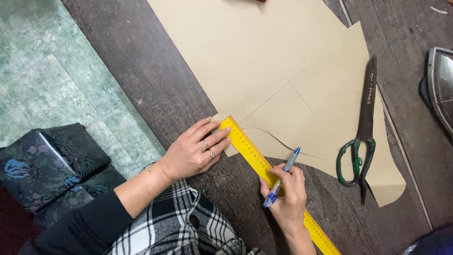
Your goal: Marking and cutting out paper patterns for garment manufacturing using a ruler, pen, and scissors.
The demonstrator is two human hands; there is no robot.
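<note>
My left hand point(196, 150) lies flat on the dark table with its fingertips pressing the upper end of a long yellow ruler point(250, 153). The ruler runs diagonally from the corner of a tan paper pattern point(264, 56) down toward the bottom edge. My right hand point(285, 193) grips a blue pen point(283, 175) and rests on the ruler's middle; the pen tip points at the paper beside a drawn curved line. Two rings show on my left hand.
Large scissors point(361, 137) with green handles lie on the paper's right part. A metal iron point(441, 85) sits at the right edge. The dark wooden table point(155, 71) borders green floor tiles point(52, 80) on the left. A patterned cushion point(47, 165) lies below left.
</note>
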